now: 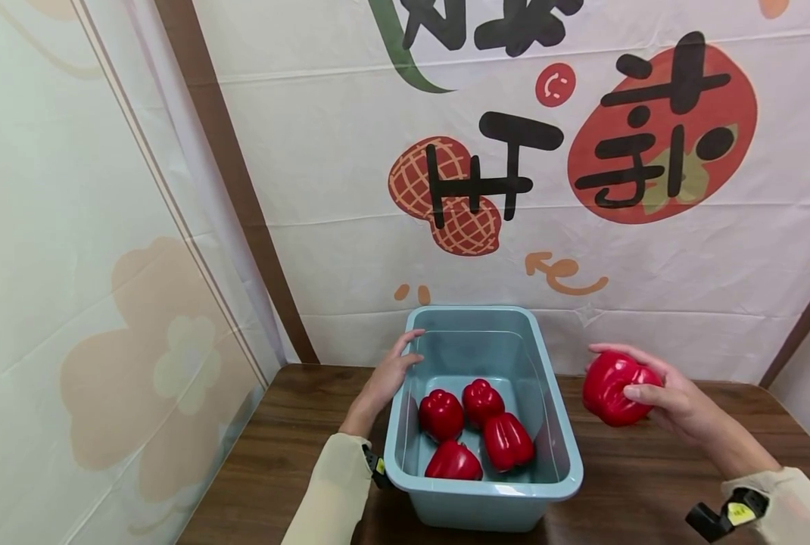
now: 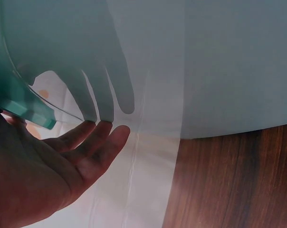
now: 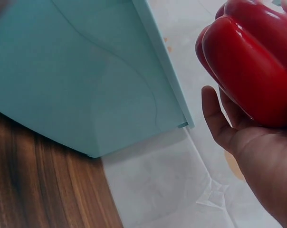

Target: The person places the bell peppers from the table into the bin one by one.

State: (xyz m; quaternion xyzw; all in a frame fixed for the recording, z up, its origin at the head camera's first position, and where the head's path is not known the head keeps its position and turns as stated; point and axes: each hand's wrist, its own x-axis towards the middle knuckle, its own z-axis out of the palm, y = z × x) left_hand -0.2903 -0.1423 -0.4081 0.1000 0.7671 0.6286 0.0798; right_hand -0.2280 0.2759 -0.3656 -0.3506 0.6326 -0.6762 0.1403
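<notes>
A light blue plastic bin [image 1: 487,490] stands on the table with several glossy red bell peppers [image 1: 440,415] lying on its floor. My left hand [image 1: 386,380] holds the bin's left rim, thumb and a finger over the edge. In the left wrist view, the other fingertips [image 2: 120,135] meet the outer wall. Off to the right of the bin, my right hand [image 1: 680,401] grips another red bell pepper [image 1: 612,390] above the table, thumb on its near side. That pepper [image 3: 253,61] fills the upper right of the right wrist view, beside the bin's outer wall [image 3: 100,85].
The dark wooden table [image 1: 282,454] reaches back to a white printed cloth [image 1: 337,257] hanging behind it. Another pale cloth [image 1: 30,318] with a flower print hangs along the left side. Each wrist carries a black strapped device [image 1: 728,515].
</notes>
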